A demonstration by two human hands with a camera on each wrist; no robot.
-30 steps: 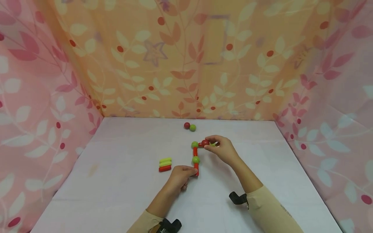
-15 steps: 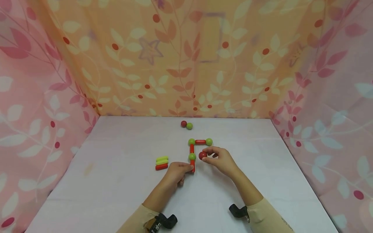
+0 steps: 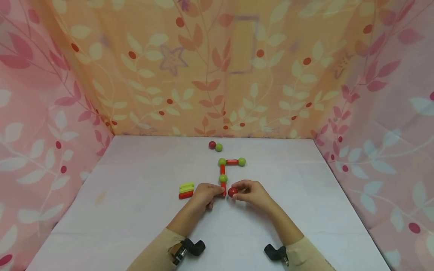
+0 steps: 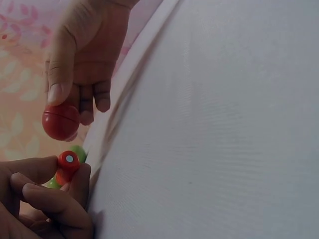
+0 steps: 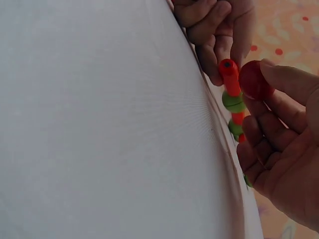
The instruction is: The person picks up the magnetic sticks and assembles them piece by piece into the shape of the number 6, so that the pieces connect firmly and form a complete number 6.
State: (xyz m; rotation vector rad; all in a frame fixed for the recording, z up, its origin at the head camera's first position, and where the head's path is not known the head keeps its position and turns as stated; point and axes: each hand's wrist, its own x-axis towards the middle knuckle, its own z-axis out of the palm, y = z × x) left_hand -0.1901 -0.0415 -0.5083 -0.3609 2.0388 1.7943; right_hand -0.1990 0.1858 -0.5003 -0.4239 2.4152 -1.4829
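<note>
My left hand pinches the near red rod of a joined chain between thumb and fingers. From that rod the chain runs away to a green ball, another red rod and a corner green ball. There it turns right along a red rod to an end green ball. My right hand pinches a loose red ball just right of the near rod's end. In the left wrist view, a pale round disc shows on that rod's end face.
Left of the left hand lie two yellow-green rods and a red rod, side by side. A red ball and a green ball sit together near the back edge of the white table. Patterned cloth encloses the back and sides.
My right hand has brought the red ball from the chain's far right end toward me, beside the near rod, uncovering the end green ball. My left hand keeps its pinch on the rod.
</note>
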